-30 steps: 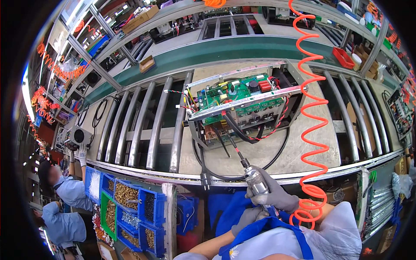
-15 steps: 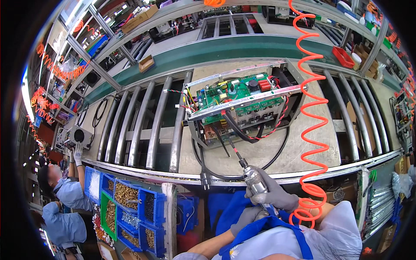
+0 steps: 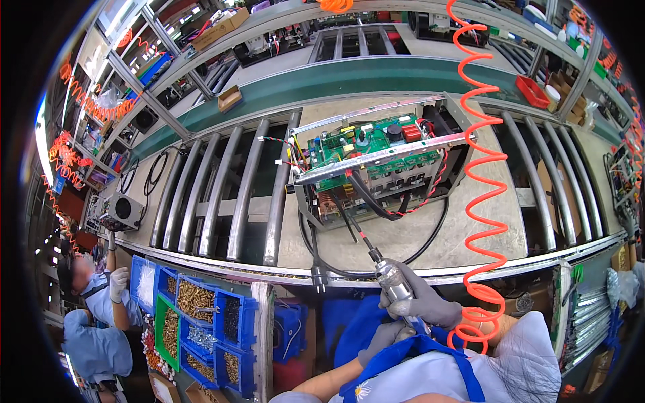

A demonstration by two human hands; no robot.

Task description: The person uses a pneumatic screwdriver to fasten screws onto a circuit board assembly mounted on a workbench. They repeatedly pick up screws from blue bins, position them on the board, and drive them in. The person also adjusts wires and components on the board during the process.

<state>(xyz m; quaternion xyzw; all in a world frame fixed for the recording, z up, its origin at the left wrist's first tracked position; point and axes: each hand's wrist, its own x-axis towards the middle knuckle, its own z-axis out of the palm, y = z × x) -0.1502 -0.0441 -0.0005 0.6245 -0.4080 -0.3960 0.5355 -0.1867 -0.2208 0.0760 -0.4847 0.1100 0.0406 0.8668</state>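
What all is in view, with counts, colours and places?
Chassis: one, grey, centre
Circuit board: at least one, green, in chassis
Cords: several, black, centre and left
Coiled hoses: several, orange, right and left
Rollers: several, silver, both sides
Bins: several blue, one green, lower left
Tray: one, red, upper right
Cartons: several, brown, scattered
Workers: at least two, blue shirts, left
Driver: one, silver, front centre
Left hand: one, grey glove, near driver
Right hand: one, grey glove, holding driver

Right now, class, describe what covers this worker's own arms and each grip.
The left grip and right grip wear matching grey gloves, with no markings I can make out. Beyond the gloves, the forearms are bare up to pale blue sleeves.
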